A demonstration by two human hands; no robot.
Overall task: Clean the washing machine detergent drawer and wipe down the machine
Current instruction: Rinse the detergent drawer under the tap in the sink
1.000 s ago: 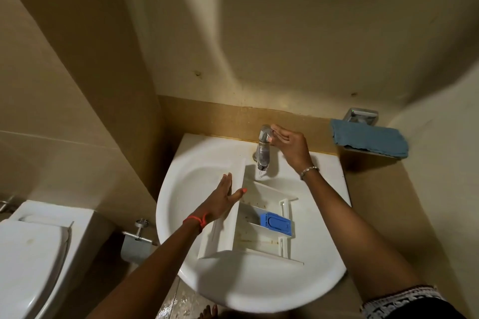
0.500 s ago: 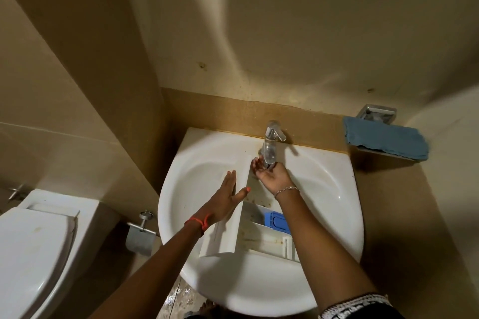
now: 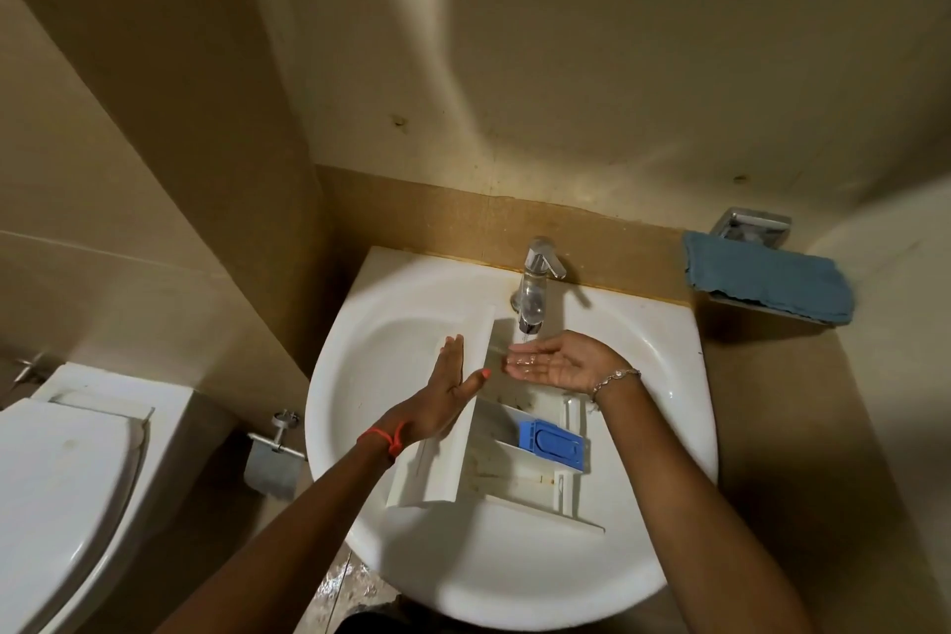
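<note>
The white detergent drawer (image 3: 463, 458) lies in the white basin (image 3: 664, 417), its front panel to the left and a blue insert (image 3: 553, 443) in a right compartment; brown grime marks its floor. My left hand (image 3: 437, 402) rests flat, fingers straight, against the outer side of the drawer's front panel, thumb over its top edge. My right hand (image 3: 558, 366) is cupped palm-up under the chrome tap (image 3: 532, 291), and running water lands on its fingers above the drawer's far end.
A blue cloth (image 3: 767, 283) lies on a metal holder at the right of the basin. A toilet (image 3: 67, 494) stands at the left, with a paper holder (image 3: 273, 458) between it and the basin. The floor below looks wet.
My right hand left the tap lever, dropped under the spout and turned palm-up; water now runs. My left hand stayed against the drawer's front panel.
</note>
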